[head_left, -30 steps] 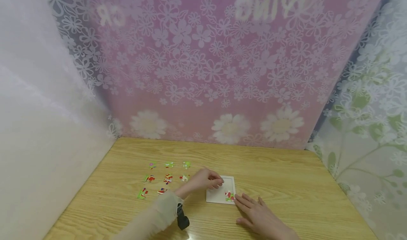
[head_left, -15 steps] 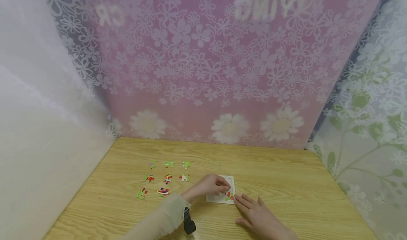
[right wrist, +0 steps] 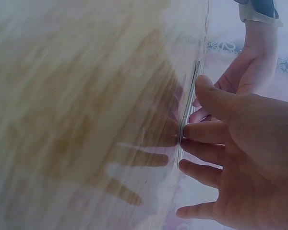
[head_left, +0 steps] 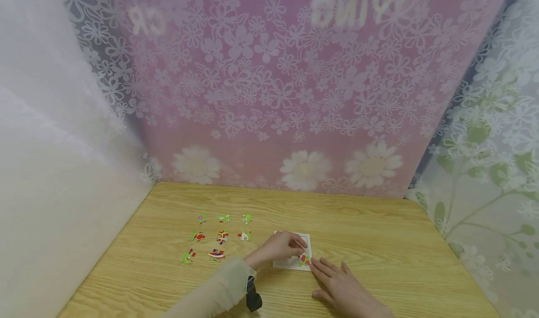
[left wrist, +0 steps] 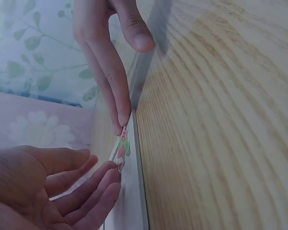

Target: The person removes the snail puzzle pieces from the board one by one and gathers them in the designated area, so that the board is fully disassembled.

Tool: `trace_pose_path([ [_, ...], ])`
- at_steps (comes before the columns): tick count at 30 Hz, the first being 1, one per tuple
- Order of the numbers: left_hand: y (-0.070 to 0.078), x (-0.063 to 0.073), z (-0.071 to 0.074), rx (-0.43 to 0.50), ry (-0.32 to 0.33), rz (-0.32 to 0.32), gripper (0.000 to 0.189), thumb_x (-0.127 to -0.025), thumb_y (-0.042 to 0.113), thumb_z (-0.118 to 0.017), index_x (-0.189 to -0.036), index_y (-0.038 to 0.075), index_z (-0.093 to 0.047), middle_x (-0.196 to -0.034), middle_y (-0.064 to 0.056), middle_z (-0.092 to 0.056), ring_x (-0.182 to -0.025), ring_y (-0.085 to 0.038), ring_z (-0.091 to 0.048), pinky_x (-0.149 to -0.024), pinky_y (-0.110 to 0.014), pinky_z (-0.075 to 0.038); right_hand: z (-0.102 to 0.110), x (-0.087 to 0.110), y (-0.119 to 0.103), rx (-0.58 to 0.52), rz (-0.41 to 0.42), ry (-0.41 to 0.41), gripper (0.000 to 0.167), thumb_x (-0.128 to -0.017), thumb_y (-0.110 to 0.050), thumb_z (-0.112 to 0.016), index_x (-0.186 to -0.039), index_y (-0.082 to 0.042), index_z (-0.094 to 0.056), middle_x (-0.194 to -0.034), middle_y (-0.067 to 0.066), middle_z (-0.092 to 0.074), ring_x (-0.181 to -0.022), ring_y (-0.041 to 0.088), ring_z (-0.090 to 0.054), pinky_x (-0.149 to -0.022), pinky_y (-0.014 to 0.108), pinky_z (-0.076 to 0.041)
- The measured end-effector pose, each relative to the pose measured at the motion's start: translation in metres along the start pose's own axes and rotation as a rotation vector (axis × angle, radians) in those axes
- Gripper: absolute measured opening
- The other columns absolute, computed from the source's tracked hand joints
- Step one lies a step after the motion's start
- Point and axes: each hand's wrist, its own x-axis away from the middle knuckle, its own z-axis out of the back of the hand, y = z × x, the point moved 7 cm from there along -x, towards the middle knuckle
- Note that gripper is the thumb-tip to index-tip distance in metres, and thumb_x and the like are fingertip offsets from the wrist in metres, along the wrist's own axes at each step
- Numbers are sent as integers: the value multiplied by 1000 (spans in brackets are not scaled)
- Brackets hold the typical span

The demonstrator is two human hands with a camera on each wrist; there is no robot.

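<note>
My left hand [head_left: 282, 245] reaches over the white puzzle tray [head_left: 281, 263], fingertips right by a red-and-green jigsaw piece [head_left: 304, 262] in the tray's near right corner. In the left wrist view, my left fingers [left wrist: 89, 196] are loosely bent beside that jigsaw piece, with no other piece visible in them. Flat on the table to the right, my right hand [head_left: 343, 283] has its fingers spread and touches the tray's right edge with its fingertips. Seen from the right wrist, those fingers [right wrist: 201, 151] are straight against the thin rim. The left hand hides part of the tray.
Several loose jigsaw pieces [head_left: 222, 237] lie in rows on the wooden table [head_left: 362, 229], left of the tray. A dark device [head_left: 253, 298] is strapped to the left wrist. Flowered cloth [head_left: 269, 98] stands behind the table, with pale cloth at both sides.
My left hand has moved right across the tray, to the jigsaw piece in its corner, and its fingers have shifted slightly since. My right hand and the loose pieces stay in place.
</note>
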Motion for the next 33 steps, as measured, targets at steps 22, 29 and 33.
trace_pose_path([
  [22, 2, -6, -3, -21, 36, -16, 13, -92, 3, -71, -103, 9, -76, -86, 6, -69, -71, -1, -59, -62, -18, -48, 3, 1, -2, -25, -5, 5, 68, -103, -51, -50, -149, -2, -49, -156, 12, -45, -141, 39, -44, -103, 77, -32],
  [29, 1, -4, -4, -5, 36, 19, 9, -89, 3, -74, -94, 9, -79, -81, 6, -71, -66, -2, -54, -59, -18, -46, 1, 1, -1, -28, -8, 1, 69, -102, -52, -50, -150, -2, -48, -157, 12, -45, -141, 39, -44, -103, 78, -32],
  [33, -2, -4, -4, 4, 35, 35, 7, -91, 7, -75, -92, 12, -80, -75, 9, -69, -61, -2, -54, -54, -17, -44, 1, 1, -1, -19, -8, 4, 69, -102, -53, -50, -150, -2, -48, -156, 11, -45, -141, 39, -44, -103, 78, -32],
])
